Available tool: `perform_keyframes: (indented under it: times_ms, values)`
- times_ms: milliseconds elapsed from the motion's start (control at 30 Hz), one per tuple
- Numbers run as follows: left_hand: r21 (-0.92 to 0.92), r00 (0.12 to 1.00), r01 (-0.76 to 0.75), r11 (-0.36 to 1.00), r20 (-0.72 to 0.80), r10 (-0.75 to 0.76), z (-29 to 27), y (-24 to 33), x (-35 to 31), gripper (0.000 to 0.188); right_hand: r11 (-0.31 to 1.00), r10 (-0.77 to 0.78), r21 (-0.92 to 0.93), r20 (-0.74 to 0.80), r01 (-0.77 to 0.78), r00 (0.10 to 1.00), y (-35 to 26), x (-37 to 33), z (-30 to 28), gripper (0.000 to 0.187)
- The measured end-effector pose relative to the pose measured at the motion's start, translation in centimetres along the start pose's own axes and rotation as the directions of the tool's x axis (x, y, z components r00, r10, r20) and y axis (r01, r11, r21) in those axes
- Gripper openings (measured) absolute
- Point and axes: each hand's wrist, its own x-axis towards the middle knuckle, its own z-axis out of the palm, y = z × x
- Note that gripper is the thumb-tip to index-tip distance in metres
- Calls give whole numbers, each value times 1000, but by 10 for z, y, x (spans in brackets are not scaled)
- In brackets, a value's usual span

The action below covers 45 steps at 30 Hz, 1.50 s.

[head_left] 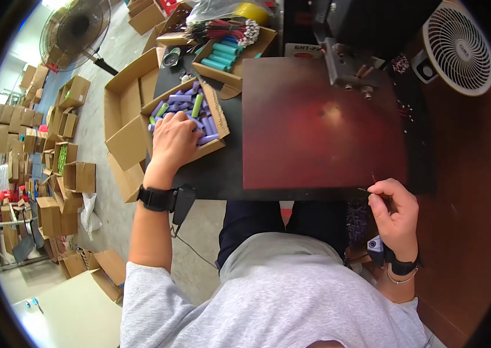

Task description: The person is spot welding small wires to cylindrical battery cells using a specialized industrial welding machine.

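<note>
My left hand [175, 139] reaches into a cardboard box [220, 110] of purple cylindrical battery cells [209, 124]. Its fingers curl down among the cells, and their tips are hidden, so what they grip cannot be made out. A few green cells [197, 105] lie among the purple ones. Past the near right corner of the dark reddish work plate [280, 151], my right hand [395, 213] pinches a thin wire lead [373, 177] between thumb and forefinger. One reddish end points up from the fingertips, and a dark end sticks out to the left.
Behind the cell box stands a carton [235, 77] with teal cells and bundled wires [222, 33]. A black machine head [353, 66] overhangs the plate's back right. A white fan [460, 49] stands at far right. Open cardboard boxes [132, 98] flank the table's left side.
</note>
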Motion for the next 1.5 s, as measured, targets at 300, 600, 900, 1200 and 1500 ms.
perform_keyframes:
  times_ms: [300, 600, 900, 1200, 1500]
  values:
    - [-963, 958, -208, 171, -236, -165, -58, 67, 1, 15, 995, 14, 102, -108, -3, 994, 0, 10, -13, 7]
    - [-815, 937, 348, -464, 295, 185, -76, 136, 5, 25, 981, -114, 139, -147, 135, 982, -12, 36, -9, 5]
    - [-938, 988, -62, 341, -10, 152, -76, 154, 26, 24, 979, -110, 156, -144, 132, 983, -4, 54, -26, 7]
    - [-783, 989, -138, 606, -138, 46, -49, 173, 58, 28, 939, 17, 339, 108, -53, 994, 17, 114, 6, 11]
    - [-669, 940, -313, 675, -321, 117, -41, 173, 66, 20, 854, 66, 515, 32, -73, 997, 30, 125, 15, 12]
